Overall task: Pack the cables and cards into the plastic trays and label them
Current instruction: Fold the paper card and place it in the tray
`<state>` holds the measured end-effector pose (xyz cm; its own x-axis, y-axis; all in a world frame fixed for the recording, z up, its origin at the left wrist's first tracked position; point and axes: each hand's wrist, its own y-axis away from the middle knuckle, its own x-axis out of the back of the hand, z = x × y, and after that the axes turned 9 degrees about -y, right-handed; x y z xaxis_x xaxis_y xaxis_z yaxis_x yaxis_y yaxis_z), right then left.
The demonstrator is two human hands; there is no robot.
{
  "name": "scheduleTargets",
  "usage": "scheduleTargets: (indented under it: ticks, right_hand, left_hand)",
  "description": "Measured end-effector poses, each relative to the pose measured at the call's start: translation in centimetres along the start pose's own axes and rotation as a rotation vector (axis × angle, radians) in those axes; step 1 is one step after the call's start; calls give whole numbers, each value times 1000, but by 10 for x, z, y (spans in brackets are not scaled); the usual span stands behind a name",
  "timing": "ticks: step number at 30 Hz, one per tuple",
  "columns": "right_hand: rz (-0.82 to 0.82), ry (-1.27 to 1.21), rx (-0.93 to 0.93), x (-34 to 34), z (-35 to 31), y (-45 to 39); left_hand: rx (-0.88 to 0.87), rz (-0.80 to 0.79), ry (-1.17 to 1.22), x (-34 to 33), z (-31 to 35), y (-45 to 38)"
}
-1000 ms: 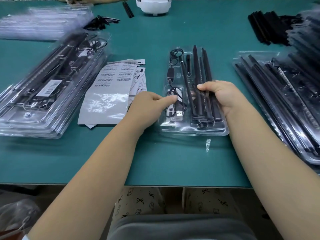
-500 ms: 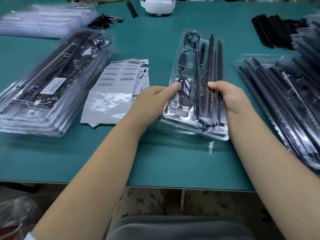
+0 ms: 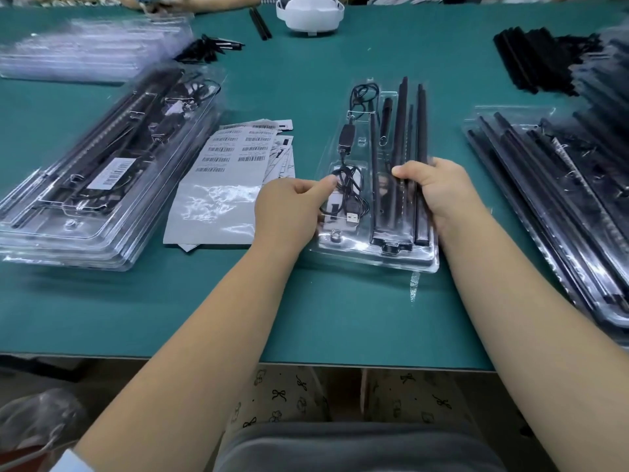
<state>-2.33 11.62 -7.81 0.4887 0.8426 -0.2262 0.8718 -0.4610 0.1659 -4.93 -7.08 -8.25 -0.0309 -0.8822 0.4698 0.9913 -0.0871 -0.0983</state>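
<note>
2 hands grip the clear plastic tray (image 3: 374, 253) just right of the barcode label sheets (image 3: 235, 165), left hand (image 3: 289, 209) pinching beside the USB cable (image 3: 350, 202), right hand (image 3: 439, 192) clamping the black rods (image 3: 401, 131); tilting it could spill the loose rods.

I've got the clear tray (image 3: 376, 212) w/ both hands, mid-counter (image 3: 340, 318). My left hand (image 3: 289, 209) pinches its 9 o'clock edge, thumb by the coiled USB cable (image 3: 350, 195). My right hand (image 3: 439, 195) grips the 3 o'clock side, thumb over the black rods (image 3: 401, 131). Label sheets (image 3: 235, 172) lie at 9 o'clock; packed trays (image 3: 102, 172) stacked beyond them. More trays (image 3: 561, 185) at 3 o'clock.
</note>
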Motion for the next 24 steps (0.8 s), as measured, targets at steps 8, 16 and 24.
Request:
scheduleTargets:
  ticks: [8, 16, 24]
  right_hand:
    - [9, 46, 50, 1, -3, 5]
    - [-61, -95, 95, 6, -3, 6]
    - [-77, -134, 105, 8, -4, 7]
  left_hand:
    - [62, -80, 112, 4, -2, -1]
    - [181, -192, 504, 8, 6, 2]
    - [206, -285, 511, 11, 6, 0]
